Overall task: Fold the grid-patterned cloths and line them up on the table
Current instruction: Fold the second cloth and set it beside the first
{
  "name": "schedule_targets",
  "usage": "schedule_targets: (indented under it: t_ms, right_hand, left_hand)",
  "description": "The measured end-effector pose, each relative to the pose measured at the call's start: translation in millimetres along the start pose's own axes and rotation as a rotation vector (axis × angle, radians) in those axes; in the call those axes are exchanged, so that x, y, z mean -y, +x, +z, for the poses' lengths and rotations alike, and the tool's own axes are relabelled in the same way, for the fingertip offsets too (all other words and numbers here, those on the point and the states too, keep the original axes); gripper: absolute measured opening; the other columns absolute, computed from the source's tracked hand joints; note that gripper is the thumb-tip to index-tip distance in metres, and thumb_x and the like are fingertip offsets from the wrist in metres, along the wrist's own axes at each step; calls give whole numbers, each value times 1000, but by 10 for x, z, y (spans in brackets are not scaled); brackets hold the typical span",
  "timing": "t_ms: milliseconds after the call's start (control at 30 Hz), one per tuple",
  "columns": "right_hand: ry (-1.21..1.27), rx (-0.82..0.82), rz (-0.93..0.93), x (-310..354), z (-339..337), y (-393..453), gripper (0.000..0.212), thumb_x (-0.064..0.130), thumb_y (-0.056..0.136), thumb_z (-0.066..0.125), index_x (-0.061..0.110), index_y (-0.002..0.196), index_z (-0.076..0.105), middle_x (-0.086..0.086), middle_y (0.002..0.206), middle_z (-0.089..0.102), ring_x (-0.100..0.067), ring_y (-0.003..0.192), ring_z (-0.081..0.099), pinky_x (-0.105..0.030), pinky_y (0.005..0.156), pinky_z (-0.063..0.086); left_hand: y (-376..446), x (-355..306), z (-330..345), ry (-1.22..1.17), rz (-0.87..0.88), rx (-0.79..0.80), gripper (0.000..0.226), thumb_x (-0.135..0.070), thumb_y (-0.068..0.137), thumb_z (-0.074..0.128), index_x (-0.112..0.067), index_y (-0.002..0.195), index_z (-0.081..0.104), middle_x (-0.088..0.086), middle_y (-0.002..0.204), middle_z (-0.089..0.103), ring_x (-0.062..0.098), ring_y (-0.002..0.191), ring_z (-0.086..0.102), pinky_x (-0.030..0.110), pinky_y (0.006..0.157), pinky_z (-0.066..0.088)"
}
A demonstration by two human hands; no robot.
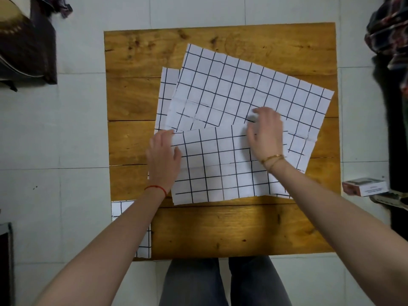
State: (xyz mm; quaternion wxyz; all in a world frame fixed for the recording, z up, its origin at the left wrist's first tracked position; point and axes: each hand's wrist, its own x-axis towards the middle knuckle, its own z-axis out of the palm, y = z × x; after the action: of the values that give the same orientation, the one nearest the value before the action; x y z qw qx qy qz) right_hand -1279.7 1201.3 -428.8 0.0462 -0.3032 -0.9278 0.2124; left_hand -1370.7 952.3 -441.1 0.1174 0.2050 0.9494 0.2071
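1 folded cloth (pixel 132 226) sits at counter (pixel 242 230) near-left corner; left hand (pixel 163 160) and right hand (pixel 266 133), fingers flat, unclenched, press half-folded cloth (pixel 216 168) mid-counter; 2 open sheets (pixel 242 85) remain.

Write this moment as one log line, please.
step: folding | left hand: flat on folded cloth | right hand: pressing fold | finished cloth: table corner

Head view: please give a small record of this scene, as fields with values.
surface: brown wooden table
near cloth: white black-grid cloth, folded
far cloth: larger white black-grid cloth, spread, tilted
corner cloth: folded grid cloth at near-left table corner
left hand: flat on near cloth's left edge
right hand: on near cloth's far edge
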Motion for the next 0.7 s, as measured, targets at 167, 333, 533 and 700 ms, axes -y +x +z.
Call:
schedule_targets:
  t_ms: [167, 333, 533, 700]
  right_hand:
    - [-222, 309, -506, 596, 474, -191, 46, 20, 88, 46, 10, 132, 47, -4, 137, 49, -30, 130, 41, -45, 107, 35]
    - [-383, 473, -548, 873, 792, -346, 58, 25, 91, 48, 8, 145, 34, -5, 150, 35, -31, 141, 26, -52, 114, 23]
    - [-463, 511, -530, 810, 821, -313, 61, 31, 95, 43, 11, 149, 23, -2, 156, 23, -30, 144, 19, -54, 115, 16]
    - [-501, 490, -474, 446, 638, -262, 59, 37, 98, 32, 12, 150, 20, -2, 158, 20, -29, 145, 15, -53, 117, 12]
  left_hand:
    - [-113, 3, 158, 255, 127, 207, 63, -19, 92, 51, -12, 149, 25, 7, 153, 30, 28, 142, 25, 48, 115, 27]
    - [-119, 35, 234, 326, 50, 320, 69, -28, 98, 47, -14, 154, 10, 5, 161, 10, 31, 148, 8, 57, 116, 19]
    - [-105, 68, 257, 359, 36, 341, 71, -33, 99, 45, -16, 154, 4, 2, 163, 0, 32, 149, 3, 58, 117, 15]
    - [-96, 52, 259, 358, 14, 361, 72, -35, 99, 43, -18, 154, 1, -1, 162, -5, 32, 149, -2, 58, 117, 11]
